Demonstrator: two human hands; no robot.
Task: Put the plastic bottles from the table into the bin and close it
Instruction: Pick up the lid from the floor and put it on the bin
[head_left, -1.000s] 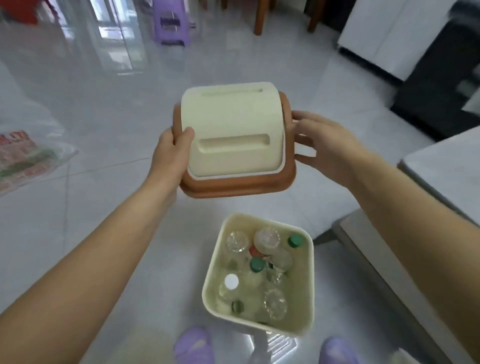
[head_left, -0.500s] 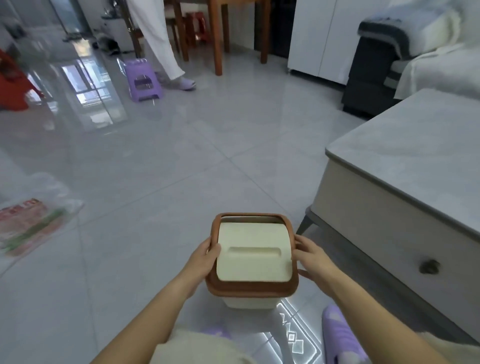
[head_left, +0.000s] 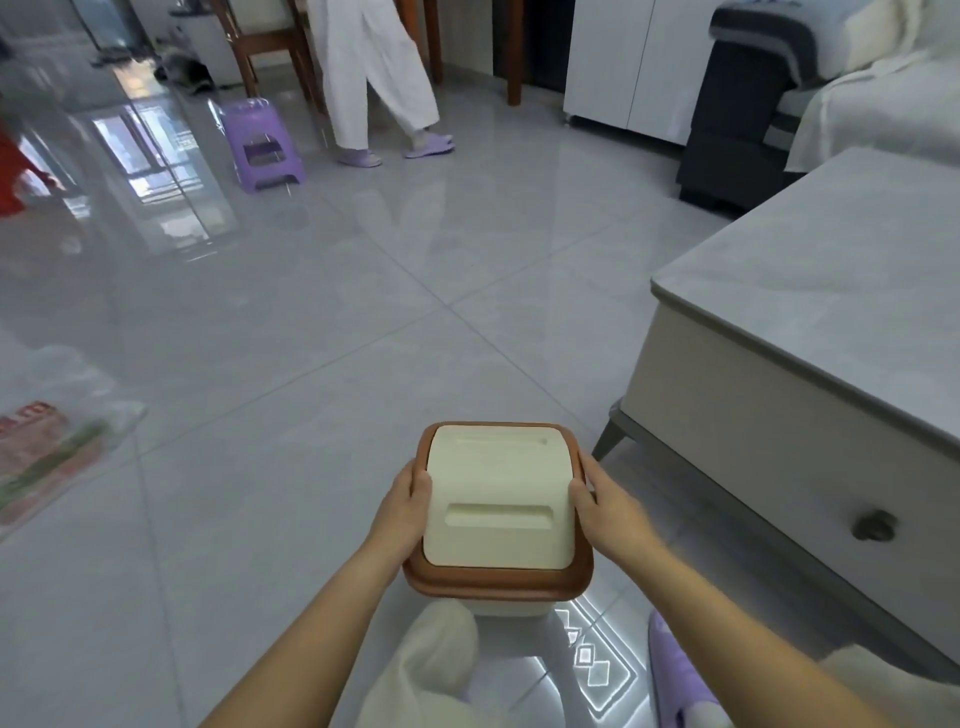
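Observation:
A cream bin (head_left: 511, 608) stands on the floor between my feet, only a strip of its wall showing under its lid. The lid (head_left: 498, 504), cream with a brown rim, sits flat on top and covers the opening. My left hand (head_left: 408, 506) grips the lid's left edge, thumb on the cream panel. My right hand (head_left: 605, 506) grips the right edge the same way. The plastic bottles are hidden inside.
A low grey-topped table (head_left: 810, 312) with a drawer knob stands close on the right. A plastic bag (head_left: 47, 447) lies on the floor at left. Farther off are a purple stool (head_left: 260, 145), a person's legs in white trousers (head_left: 374, 78) and a dark sofa (head_left: 737, 104).
The lid went from held up above the open bin, bottles showing, down onto the bin. My view has tilted up toward the room.

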